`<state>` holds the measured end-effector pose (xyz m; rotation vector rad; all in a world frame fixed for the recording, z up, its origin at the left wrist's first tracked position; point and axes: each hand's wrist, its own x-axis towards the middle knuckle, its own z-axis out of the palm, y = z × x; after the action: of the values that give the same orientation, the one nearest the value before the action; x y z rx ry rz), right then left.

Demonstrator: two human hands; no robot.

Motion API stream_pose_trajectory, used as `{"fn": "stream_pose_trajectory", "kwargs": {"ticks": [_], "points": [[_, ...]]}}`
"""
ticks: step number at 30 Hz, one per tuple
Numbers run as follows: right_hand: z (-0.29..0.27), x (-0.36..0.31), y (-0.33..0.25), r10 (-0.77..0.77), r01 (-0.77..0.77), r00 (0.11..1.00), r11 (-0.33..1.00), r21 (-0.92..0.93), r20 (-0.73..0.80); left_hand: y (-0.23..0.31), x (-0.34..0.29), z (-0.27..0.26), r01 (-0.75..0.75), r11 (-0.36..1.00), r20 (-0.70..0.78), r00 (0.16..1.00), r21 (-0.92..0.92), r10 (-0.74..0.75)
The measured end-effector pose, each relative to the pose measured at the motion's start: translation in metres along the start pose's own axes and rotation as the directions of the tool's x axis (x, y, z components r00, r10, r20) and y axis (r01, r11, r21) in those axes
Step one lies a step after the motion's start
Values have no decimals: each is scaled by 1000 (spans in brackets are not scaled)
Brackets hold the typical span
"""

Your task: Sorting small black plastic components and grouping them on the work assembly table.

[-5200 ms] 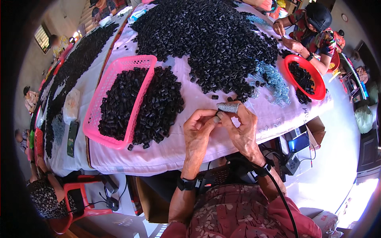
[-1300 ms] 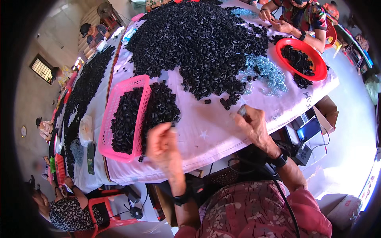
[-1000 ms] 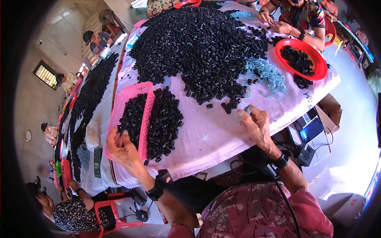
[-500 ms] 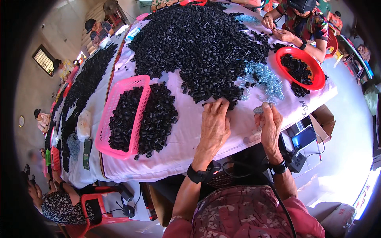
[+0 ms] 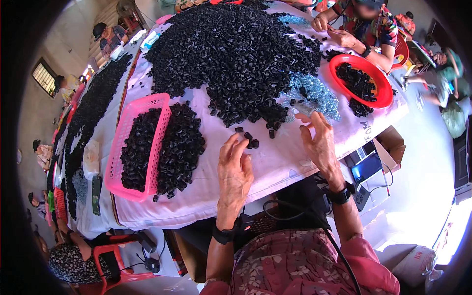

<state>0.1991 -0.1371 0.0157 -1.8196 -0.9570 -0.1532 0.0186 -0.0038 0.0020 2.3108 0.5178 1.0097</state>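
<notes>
My left hand (image 5: 235, 169) hovers over the cloth with its fingers bent and apart, holding nothing that I can see. Just past its fingertips lie several loose black plastic caps (image 5: 255, 143), small and hollow. My right hand (image 5: 319, 142) is beside the near edge of a heap of clear bluish small plastic pieces (image 5: 314, 93); its thumb and fingers stand apart and show nothing between them. Beyond both hands rises a large pile of the black caps (image 5: 236, 59). To the left, a pink plastic basket (image 5: 164, 114) holds more caps, with another heap against its right side.
A red oval basin (image 5: 387, 102) with black pieces stands at the right, before a co-worker's hands (image 5: 339, 32). A phone (image 5: 96, 196) and a white block-like bundle (image 5: 91, 160) lie at the left. A black cable (image 5: 339, 246) crosses my lap. An open cardboard box (image 5: 393, 142) sits below the table's right edge.
My left hand has drawn back toward me from the pile's edge, leaving several caps loose on the cloth. My right hand, pinched earlier, has spread its fingers and moved toward the bluish heap.
</notes>
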Motion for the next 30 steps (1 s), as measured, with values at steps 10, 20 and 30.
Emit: {"fn": "stream_pose_trajectory", "kwargs": {"ticks": [10, 20, 30], "points": [[-1, -1, 5, -19, 24, 998, 997, -79, 66, -4, -6, -1, 117, 972, -24, 992, -202, -125], [3, -13, -4, -57, 84, 990, 971, -222, 126, -4, -6, -5, 146, 967, -26, 988, -209, -155], [5, -24, -18, -26, 22, 997, 998, 51, 76, -5, -4, -3, 56, 986, -103, 992, -157, -73]]}}
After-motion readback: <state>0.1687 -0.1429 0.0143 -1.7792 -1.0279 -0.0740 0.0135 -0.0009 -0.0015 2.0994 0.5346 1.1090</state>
